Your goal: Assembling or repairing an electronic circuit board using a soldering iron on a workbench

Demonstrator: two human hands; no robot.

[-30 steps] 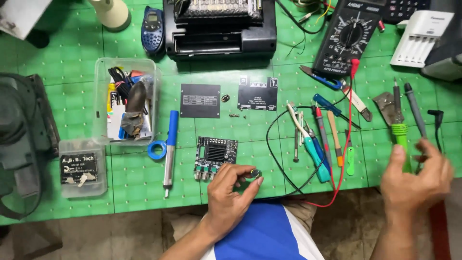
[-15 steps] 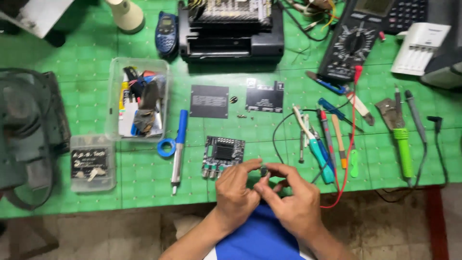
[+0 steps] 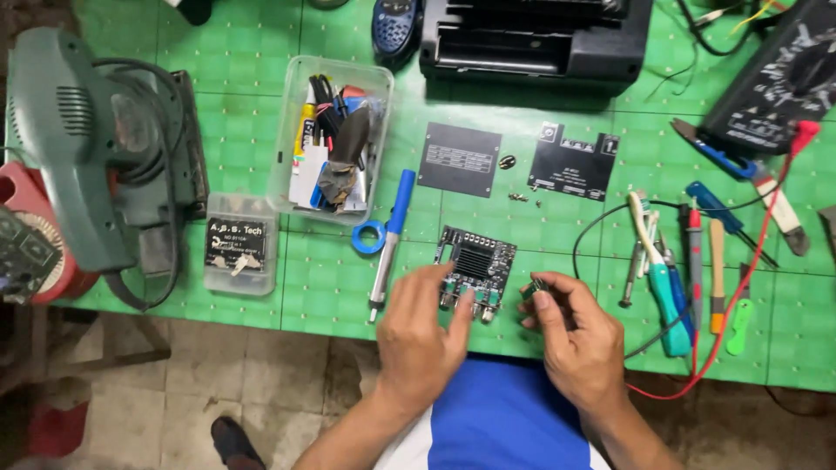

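- The small circuit board [image 3: 475, 268] is my landmark here: black, with a row of knobs or connectors on its near edge, lying flat on the green cutting mat [image 3: 244, 52] close to the mat's near edge.
- Left hand [image 3: 421, 335] sits just in front of the board, fingers loosely spread, with the fingertips touching the board's near-left edge by those knobs. It's not pinching anything.
- Right hand [image 3: 579, 339] is just right of the board, thumb and forefinger pressed together on a tiny dark part [image 3: 537, 284]. Looks like a knob or nut, but it's too small to say for sure.
- Left of the board lies a blue-handled tool [image 3: 389, 244] with a silver shaft, and a blue ring [image 3: 369, 237] sits right against it.
- Behind the board are two flat black plates [image 3: 460, 159], side by side with a gap, and a few loose screws [image 3: 519, 198] lie between them and the board.
- Farther left and back of the board there's a clear plastic tub [image 3: 293, 113] stuffed with odds and ends, and a small clear box [image 3: 240, 244] sits in front of it.
- Right of the board is a row of hand tools, including teal-handled pliers [image 3: 667, 300] and a red test lead [image 3: 740, 278] curling back to a multimeter [image 3: 779, 78] at the far right.
- Way off to the left of the board sits a green power sander [image 3: 78, 148].
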